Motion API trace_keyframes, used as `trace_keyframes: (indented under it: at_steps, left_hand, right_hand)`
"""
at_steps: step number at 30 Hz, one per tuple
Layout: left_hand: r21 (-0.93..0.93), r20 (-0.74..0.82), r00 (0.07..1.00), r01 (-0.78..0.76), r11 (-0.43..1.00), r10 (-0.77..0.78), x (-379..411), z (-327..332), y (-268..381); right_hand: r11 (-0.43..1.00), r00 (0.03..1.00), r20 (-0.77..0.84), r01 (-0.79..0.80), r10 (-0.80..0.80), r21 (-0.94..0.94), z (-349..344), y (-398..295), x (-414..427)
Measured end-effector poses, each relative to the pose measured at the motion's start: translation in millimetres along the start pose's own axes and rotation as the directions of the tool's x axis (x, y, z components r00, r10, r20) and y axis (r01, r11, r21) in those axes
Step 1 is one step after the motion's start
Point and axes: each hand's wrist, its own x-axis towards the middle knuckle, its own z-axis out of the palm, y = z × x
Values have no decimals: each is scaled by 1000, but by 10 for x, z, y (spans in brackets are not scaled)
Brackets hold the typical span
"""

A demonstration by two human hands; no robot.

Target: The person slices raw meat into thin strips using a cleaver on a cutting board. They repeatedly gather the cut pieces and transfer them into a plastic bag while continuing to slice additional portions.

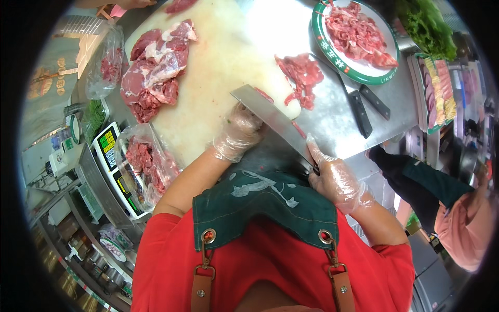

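My right hand point(337, 179), in a clear plastic glove, grips the handle of a long wide-bladed knife point(273, 121). The blade slants up and left over the edge of a white cutting board point(210, 74), with red meat strips along its far side. My left hand point(239, 130), gloved too, lies beside the blade near its tip; its fingers are partly hidden, and whether they hold meat cannot be seen. A large piece of raw meat point(156, 70) rests on the board's left. Thin meat slices point(302, 78) lie at the board's right edge, partly on the steel table point(335, 128).
A green-rimmed plate point(339, 70) of sliced meat stands at the upper right, near two black-handled knives point(361, 113). Bagged meat point(146, 163) sits on a digital scale point(117, 171) at left. Food trays point(419, 93) and another person point(440, 195) are at right. Someone's hand point(134, 3) shows top left.
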Motion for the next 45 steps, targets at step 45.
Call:
trace_keyframes:
  at_steps: [45]
  left_hand:
    - [67,-52,990,-131,989,134,85,-5,-9]
  right_hand:
    - [999,993,-111,-36,38,16,130,-156,788]
